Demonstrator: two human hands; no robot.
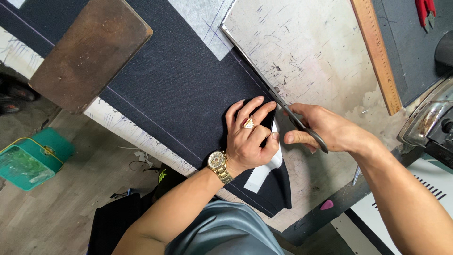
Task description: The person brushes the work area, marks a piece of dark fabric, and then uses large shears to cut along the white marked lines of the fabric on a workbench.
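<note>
Cloth, scissors and tools across the worktable

The cloth [179,89] lies on the table [321,52], with a flat board [89,52] on its far left end. The left hand [247,137] rests on the cloth's near end; the scissors [283,111] lie just right of it, in the right hand [325,130]. A ruler [377,54] lies further right, an iron [432,123] beyond it

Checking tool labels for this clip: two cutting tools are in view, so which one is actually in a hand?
The grey-handled scissors, gripped by the right hand at the dark fabric edge. The red-handled tool lies untouched at the top right corner.
</note>
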